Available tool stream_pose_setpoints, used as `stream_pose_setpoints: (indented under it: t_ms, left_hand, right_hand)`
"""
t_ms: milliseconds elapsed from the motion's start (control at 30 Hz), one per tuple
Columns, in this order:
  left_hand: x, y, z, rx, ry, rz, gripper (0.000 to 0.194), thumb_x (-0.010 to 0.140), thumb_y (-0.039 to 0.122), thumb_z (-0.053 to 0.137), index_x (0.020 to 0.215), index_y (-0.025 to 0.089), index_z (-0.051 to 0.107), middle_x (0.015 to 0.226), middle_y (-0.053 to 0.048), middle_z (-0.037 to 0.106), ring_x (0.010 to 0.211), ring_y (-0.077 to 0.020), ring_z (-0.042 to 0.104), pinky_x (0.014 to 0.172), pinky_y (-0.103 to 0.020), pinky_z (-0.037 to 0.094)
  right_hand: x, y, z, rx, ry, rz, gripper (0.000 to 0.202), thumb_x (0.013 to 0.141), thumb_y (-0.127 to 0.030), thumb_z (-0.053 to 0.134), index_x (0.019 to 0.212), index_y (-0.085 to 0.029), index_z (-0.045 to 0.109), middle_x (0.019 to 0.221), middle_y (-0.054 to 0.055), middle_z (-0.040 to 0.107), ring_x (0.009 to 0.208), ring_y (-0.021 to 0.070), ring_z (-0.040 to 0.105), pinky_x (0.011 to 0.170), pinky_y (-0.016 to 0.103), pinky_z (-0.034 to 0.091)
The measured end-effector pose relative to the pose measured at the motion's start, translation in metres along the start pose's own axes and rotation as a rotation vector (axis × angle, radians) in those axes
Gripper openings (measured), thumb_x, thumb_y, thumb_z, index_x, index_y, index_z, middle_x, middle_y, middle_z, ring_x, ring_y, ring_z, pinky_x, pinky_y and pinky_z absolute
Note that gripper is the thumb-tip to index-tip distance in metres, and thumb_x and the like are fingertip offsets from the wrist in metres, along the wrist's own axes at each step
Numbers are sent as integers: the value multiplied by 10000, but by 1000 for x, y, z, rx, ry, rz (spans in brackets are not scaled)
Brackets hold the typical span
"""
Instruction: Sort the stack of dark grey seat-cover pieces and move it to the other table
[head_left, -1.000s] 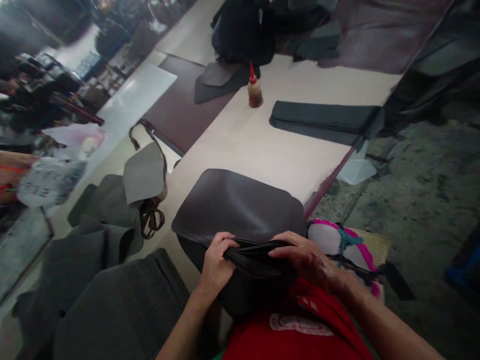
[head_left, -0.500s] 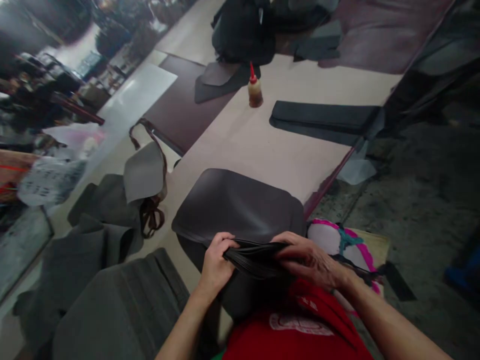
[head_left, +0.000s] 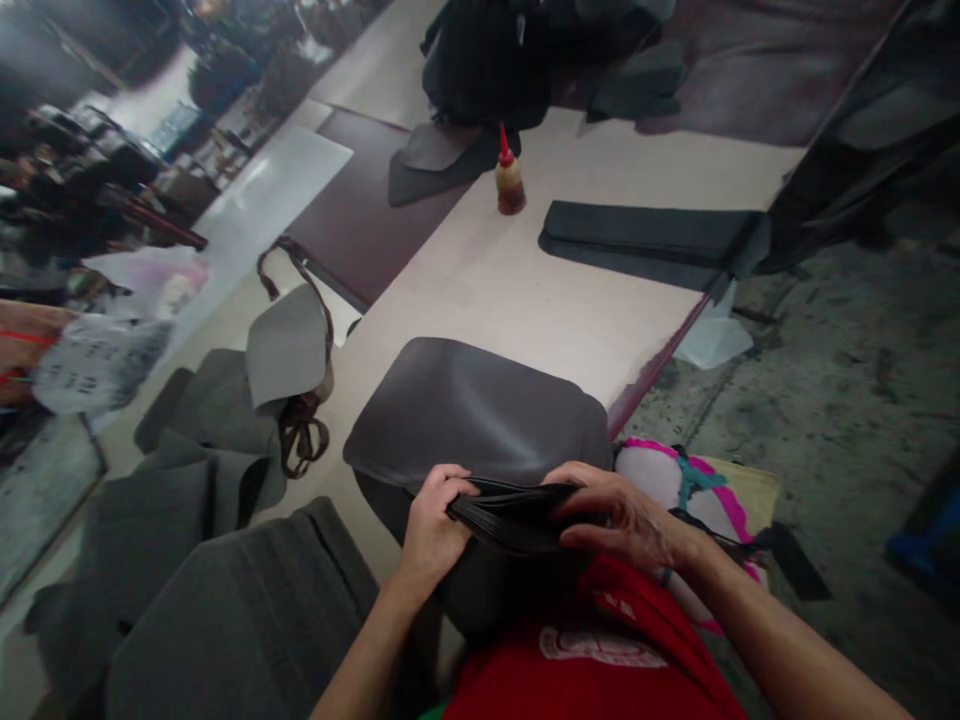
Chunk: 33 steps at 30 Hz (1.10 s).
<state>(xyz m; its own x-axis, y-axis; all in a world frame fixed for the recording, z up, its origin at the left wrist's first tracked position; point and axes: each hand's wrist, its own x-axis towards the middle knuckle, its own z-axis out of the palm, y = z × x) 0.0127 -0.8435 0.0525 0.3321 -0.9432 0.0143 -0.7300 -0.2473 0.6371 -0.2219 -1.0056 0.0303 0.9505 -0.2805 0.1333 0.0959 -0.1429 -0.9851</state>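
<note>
Close to my body, a stack of thin black leather-like sheets (head_left: pixel 502 528) is bent upward at its edges. My left hand (head_left: pixel 441 520) pinches the left end of these sheets between thumb and fingers. At the right end, my right hand (head_left: pixel 619 515) grips the layers, its fingers reaching in among them, so its fingertips are partly hidden. Just beyond both hands lies a smooth dark grey leather-like panel (head_left: pixel 480 405) with rounded corners, flat on the pale table (head_left: pixel 480 295). Whether the held sheets are joined to that panel cannot be made out.
A red-capped bottle (head_left: pixel 511 185) of brownish liquid stands upright on the table. Right of it lie folded dark strips (head_left: pixel 645 240). Grey pieces (head_left: pixel 240 600) are piled at the left, near a grey bag with a brown strap (head_left: pixel 289 350). A pink-edged cushion (head_left: pixel 652 480) sits below the table's right edge.
The lower fingers of my right hand have shifted slightly, and the gap between the sheets near them looks wider. My left hand stays in place on the stack.
</note>
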Motion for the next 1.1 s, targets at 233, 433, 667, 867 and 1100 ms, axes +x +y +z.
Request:
stream_pose_setpoints:
  t_ms: [233,433,667,867,1100]
  left_hand:
    - [-1,-2,-1,17,-15,-4,224,711,32,542,814,189,665,1012,-65,611,944,-190,612,829,-305,498]
    - [0,0,-1,3,-25,-12,236,707,23,545,822,189,666,1008,-61,609,942,-186,608,828,-298,493]
    - [0,-2,1,3,-16,-9,239,713,25,532,825,190,662,1023,-62,604,961,-188,605,841,-304,486]
    - [-2,-2,0,-8,-21,-7,234,719,26,534,826,192,660,1016,-61,603,951,-185,605,835,-298,487]
    - [0,1,0,-7,-5,-17,222,702,27,545,811,186,654,1009,-63,602,944,-187,607,830,-301,487]
  right_hand:
    - [1,10,1,60,-1,7,230,838,-390,715,956,-195,748,1168,85,614,1076,213,578,927,352,469]
    - [1,14,0,120,-42,36,251,854,-412,692,978,-202,755,1192,78,604,1086,209,579,942,354,467]
    - [2,15,2,87,-25,28,238,854,-404,694,948,-194,753,1172,85,612,1070,210,580,927,354,478]
    - [-1,18,5,-42,32,-39,144,903,-302,634,944,-199,726,1164,87,619,1054,195,591,906,331,487]
    - [-4,26,24,-138,236,-174,295,967,-145,459,1214,-256,576,1191,89,613,1066,162,588,885,295,489]
